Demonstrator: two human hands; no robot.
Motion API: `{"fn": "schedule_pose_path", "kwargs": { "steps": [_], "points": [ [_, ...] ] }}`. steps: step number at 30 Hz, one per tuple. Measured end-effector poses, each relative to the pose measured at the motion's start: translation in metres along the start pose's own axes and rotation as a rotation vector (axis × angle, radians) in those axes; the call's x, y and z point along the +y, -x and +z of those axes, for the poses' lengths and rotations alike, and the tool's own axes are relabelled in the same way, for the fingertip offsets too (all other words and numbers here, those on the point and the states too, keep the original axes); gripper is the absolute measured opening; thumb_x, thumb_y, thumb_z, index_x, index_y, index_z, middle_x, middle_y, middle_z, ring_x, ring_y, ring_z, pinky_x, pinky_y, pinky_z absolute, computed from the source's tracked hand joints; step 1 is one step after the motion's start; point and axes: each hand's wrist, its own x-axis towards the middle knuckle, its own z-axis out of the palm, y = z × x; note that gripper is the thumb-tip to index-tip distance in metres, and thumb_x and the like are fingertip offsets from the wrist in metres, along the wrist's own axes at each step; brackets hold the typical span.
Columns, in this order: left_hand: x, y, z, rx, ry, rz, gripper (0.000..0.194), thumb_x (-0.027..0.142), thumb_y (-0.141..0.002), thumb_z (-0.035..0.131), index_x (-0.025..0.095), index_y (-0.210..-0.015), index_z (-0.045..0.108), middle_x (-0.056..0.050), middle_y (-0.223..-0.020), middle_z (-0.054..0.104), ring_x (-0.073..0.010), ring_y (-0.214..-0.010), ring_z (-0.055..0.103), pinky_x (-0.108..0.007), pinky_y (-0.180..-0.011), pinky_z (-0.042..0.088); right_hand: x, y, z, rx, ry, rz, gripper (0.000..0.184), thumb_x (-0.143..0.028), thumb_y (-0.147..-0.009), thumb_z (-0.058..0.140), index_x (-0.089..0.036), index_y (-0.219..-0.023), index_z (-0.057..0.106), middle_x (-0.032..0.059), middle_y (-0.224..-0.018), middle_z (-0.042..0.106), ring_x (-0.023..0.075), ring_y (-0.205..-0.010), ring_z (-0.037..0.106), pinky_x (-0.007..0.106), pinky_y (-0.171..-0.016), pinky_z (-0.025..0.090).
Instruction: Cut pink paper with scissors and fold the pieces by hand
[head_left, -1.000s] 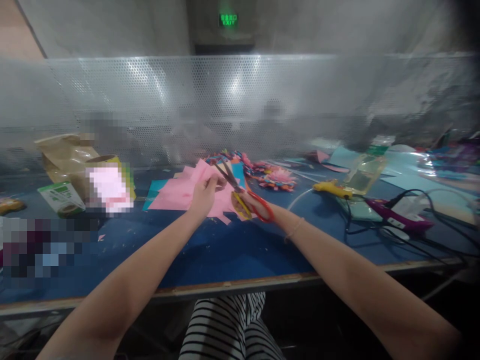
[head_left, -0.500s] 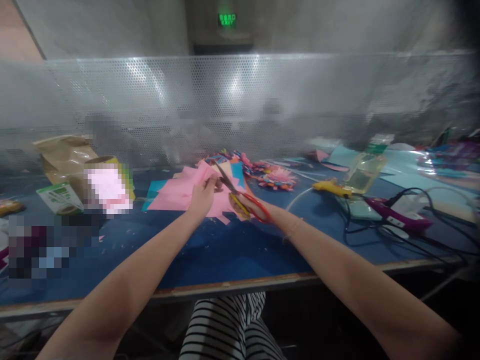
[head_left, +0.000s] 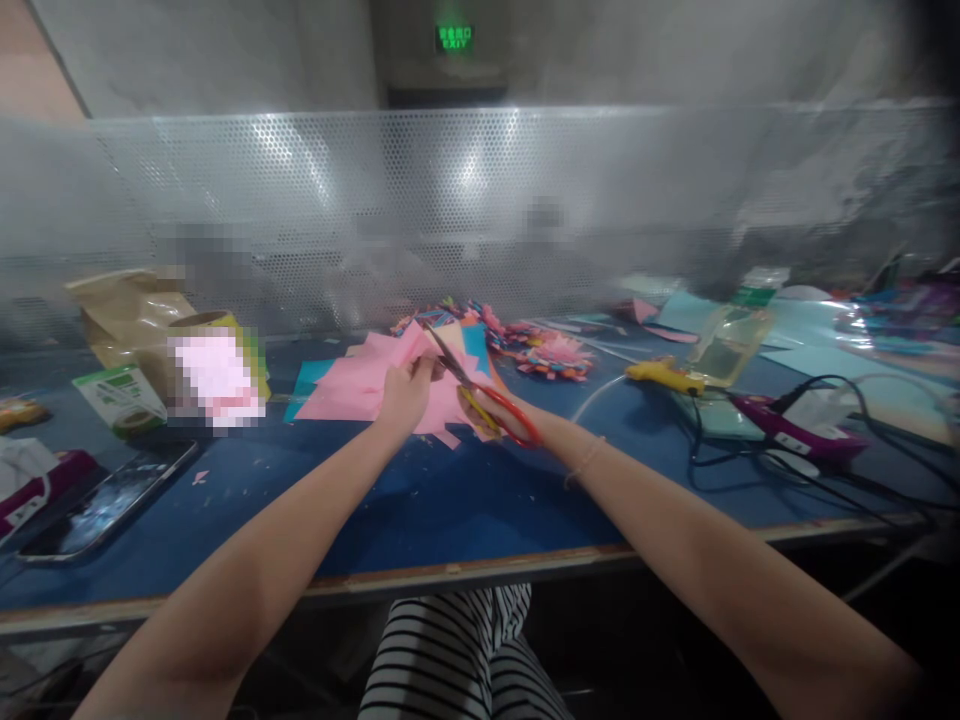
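a wide blue-topped table point(head_left: 450, 500) carries a loose pile of pink paper sheets point(head_left: 360, 385) at its middle. the left hand point(head_left: 405, 392) pinches a sheet's edge; the right hand point(head_left: 495, 408) grips red-and-yellow-handled scissors point(head_left: 480, 392), blades parted at that paper.

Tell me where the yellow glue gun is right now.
In the head view the glue gun lies on the blue table, right of the right hand, beside a clear bottle.

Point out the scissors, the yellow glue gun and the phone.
scissors point(head_left: 501, 414): head view, on the red handle loop.
yellow glue gun point(head_left: 664, 375): head view, on its body.
phone point(head_left: 109, 500): head view, on the screen.
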Motion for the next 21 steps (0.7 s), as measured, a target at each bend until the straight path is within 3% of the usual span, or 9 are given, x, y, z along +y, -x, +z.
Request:
{"fn": "schedule_pose_path", "kwargs": {
  "steps": [11, 21],
  "points": [
    [-0.0016, -0.0029, -0.0012, 0.006, 0.026, -0.009, 0.027, 0.037, -0.067, 0.05, 0.013, -0.061, 0.06, -0.004, -0.058, 0.059, -0.0142, -0.061, 0.055, -0.029, -0.066, 0.044, -0.0006, 0.0003, 0.001, 0.046, 0.004, 0.01, 0.043, -0.058, -0.064, 0.048, -0.018, -0.066, 0.034, -0.0076, -0.048, 0.031, 0.0027, -0.036, 0.027, 0.016, -0.032, 0.021],
    [0.0044, -0.0048, -0.0007, -0.06, 0.324, -0.063, 0.024, 0.033, -0.067, 0.05, 0.012, -0.055, 0.054, -0.002, -0.051, 0.053, -0.0097, -0.051, 0.051, -0.027, -0.056, 0.045, 0.0035, 0.0001, 0.0024, 0.122, 0.056, 0.038, 0.035, -0.051, -0.069, 0.046, -0.018, -0.065, 0.036, -0.0076, -0.046, 0.034, 0.0026, -0.034, 0.028, 0.016, -0.03, 0.022]
  ]
}}
